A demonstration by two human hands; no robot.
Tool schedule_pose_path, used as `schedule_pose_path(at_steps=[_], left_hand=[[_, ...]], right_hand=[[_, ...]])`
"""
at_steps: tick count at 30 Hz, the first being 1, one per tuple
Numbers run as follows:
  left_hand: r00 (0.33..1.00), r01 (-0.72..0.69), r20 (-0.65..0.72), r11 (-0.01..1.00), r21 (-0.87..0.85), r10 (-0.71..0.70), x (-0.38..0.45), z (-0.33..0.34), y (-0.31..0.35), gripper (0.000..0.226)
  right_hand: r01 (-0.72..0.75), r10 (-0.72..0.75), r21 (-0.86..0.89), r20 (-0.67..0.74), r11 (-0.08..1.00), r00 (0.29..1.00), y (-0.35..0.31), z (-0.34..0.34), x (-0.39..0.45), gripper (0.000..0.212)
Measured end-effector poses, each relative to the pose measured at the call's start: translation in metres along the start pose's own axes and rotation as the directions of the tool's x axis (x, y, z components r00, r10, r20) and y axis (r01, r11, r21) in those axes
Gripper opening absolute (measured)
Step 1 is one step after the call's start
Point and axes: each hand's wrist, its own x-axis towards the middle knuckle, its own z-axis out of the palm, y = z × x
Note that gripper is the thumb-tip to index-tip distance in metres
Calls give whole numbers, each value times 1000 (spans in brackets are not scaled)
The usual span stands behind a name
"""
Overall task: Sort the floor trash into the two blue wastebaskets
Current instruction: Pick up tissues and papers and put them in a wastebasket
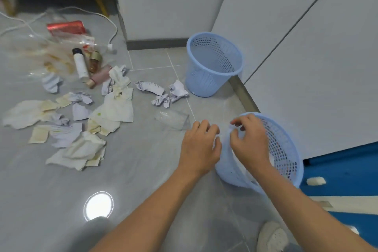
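Two blue mesh wastebaskets stand by the cabinets: a far wastebasket (pixel 213 63) that looks empty and a near wastebasket (pixel 286 149) tilted toward me. My left hand (pixel 199 145) and my right hand (pixel 249 141) meet at the near basket's left rim, fingers curled, pinching a small pale crumpled paper (pixel 216 139) that is mostly hidden. Floor trash lies to the left: crumpled papers (pixel 161 92), stained tissues (pixel 114 108), a white bottle (pixel 80 65), a pink bottle (pixel 100 76), an amber bottle (pixel 95 61), a red packet (pixel 66 27) and a clear plastic piece (pixel 173 118).
White cabinets (pixel 306 67) wall off the right and back. A white cable (pixel 110 46) loops over the floor behind the trash. A blue mat (pixel 347 170) lies at the right, my shoe (pixel 272 237) at the bottom. Bare grey tile stretches in front of me.
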Motion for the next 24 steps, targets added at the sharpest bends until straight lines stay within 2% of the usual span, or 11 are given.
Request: schedule_pose_path(at_steps=[4, 7, 11, 13, 15, 18, 20, 22, 24], left_hand=[[982, 189, -43, 978, 85, -186, -27, -28, -90, 10], [956, 293, -69, 942, 164, -286, -59, -48, -146, 10], [873, 486, -144, 850, 202, -466, -112, -68, -203, 12], [835, 548, -203, 808, 217, -511, -139, -81, -225, 15], [777, 623, -280, 754, 209, -564, -160, -95, -243, 20], [645, 754, -380, 632, 177, -663, -178, -113, -270, 40], [588, 802, -374, 576, 157, -717, -183, -120, -287, 65], [586, 810, -297, 558, 181, -754, -186, -124, -301, 88], [625, 778, -205, 582, 236, -753, -186, -127, -310, 97]], right_hand=[[165, -175, 115, 79, 980, 981, -62, 79, 19, 19], [166, -216, 221, 225, 961, 950, -87, 146, 9, 22], [202, -324, 278, 526, 939, 786, -128, 219, -22, 30], [253, -395, 312, 588, 916, 705, -155, 248, -34, 36], [328, -477, 347, 588, 878, 653, -184, 273, -42, 44], [408, -571, 400, 553, 821, 607, -223, 303, -46, 64], [444, -592, 396, 599, 804, 539, -239, 323, -49, 72], [487, -579, 345, 645, 803, 498, -241, 338, -54, 66], [488, -566, 319, 631, 812, 530, -233, 343, -57, 55]])
